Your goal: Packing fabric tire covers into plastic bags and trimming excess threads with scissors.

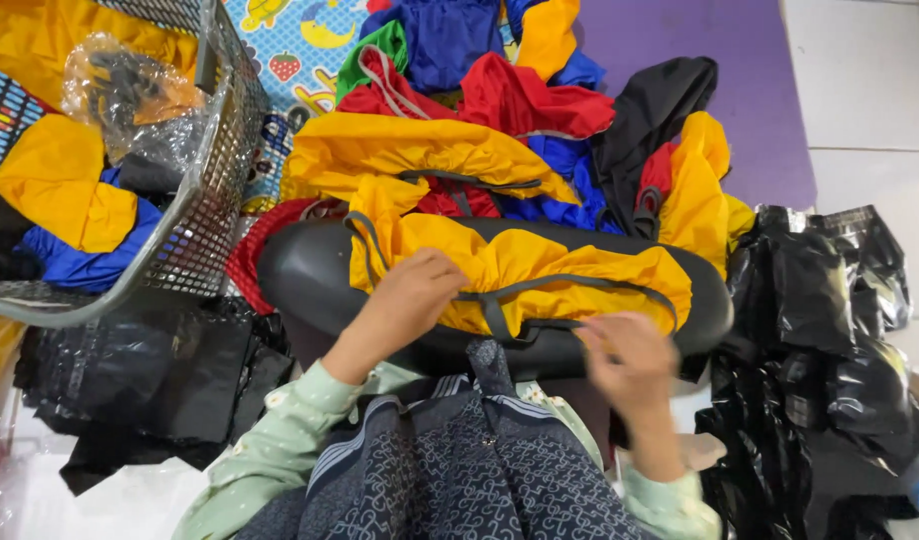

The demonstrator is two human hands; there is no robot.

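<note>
Both hands (420, 290) on yellow cover (540, 270), piles crowding edges

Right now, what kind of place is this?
Probably a small home workshop for packing cloth covers: a heap of coloured fabric pieces on a play mat, a wire basket, and black plastic bags.

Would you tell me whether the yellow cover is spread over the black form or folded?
Spread: the yellow cover drapes across the black form, both hands on it.
</note>
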